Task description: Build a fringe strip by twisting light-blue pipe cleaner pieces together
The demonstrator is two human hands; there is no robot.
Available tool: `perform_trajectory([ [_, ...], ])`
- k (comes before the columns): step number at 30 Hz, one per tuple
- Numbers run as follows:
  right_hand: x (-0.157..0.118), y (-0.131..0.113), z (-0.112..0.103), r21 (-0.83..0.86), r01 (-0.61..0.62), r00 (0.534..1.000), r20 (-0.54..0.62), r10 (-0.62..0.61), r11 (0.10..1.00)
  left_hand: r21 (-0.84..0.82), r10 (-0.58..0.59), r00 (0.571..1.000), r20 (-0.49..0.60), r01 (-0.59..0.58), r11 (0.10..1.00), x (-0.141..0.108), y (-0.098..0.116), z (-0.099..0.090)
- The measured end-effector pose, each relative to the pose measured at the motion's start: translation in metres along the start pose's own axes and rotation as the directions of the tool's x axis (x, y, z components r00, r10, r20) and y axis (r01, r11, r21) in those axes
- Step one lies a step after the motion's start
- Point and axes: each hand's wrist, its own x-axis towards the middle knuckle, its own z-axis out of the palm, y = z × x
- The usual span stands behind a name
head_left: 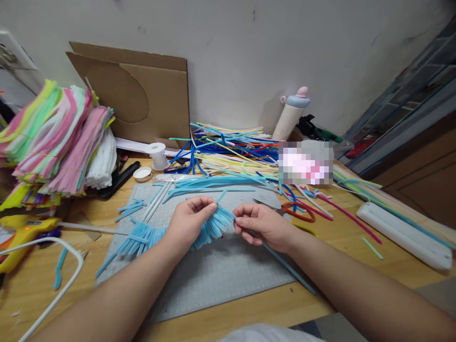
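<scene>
A row of light blue pipe cleaners [215,223], joined side by side like a fringe, hangs over the cutting mat [228,275]. My left hand [190,221] is closed on its upper edge, thumb against forefinger, and hides its middle. At the right end of the row, the fingers of my right hand [258,223] pinch a blue pipe cleaner; their grip is partly hidden. A long blue pipe cleaner [290,268] runs from under that hand toward the front edge. Behind the right wrist lie orange-handled scissors [298,211]. Short blue pieces [131,209] lie on the mat's left side.
A yellow glue gun [26,232] with a white cable [67,294] lies at left, below bundled pipe cleaners [53,142]. Cardboard [164,99] leans on the wall. A tilted bottle [290,114], loose coloured pipe cleaners [231,147] and a white power strip [402,235] stand or lie around.
</scene>
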Motion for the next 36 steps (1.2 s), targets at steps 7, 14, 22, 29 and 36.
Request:
perform_trajectory([
  [7,-0.003,-0.003,0.004,0.12,-0.038,0.998,0.05,0.032,0.992,0.021,0.0,1.0,0.014,0.0,1.0,-0.003,0.007,0.0],
  [14,-0.004,-0.002,0.002,0.218,-0.148,0.987,0.101,0.128,0.965,0.016,-0.012,0.998,0.062,0.011,1.0,-0.004,0.008,-0.001],
  [22,-0.004,0.001,0.004,0.184,-0.103,0.99,0.112,0.083,0.978,0.004,0.005,0.998,0.068,-0.005,1.0,-0.004,0.009,-0.002],
  [29,-0.004,0.001,0.006,0.131,-0.049,0.994,0.106,0.035,0.99,-0.037,-0.028,0.995,0.096,0.032,0.999,-0.004,0.012,-0.003],
  [36,-0.003,0.002,0.005,0.124,0.003,0.994,0.107,-0.016,0.992,-0.111,-0.094,0.982,0.162,0.113,0.987,-0.003,0.01,-0.005],
])
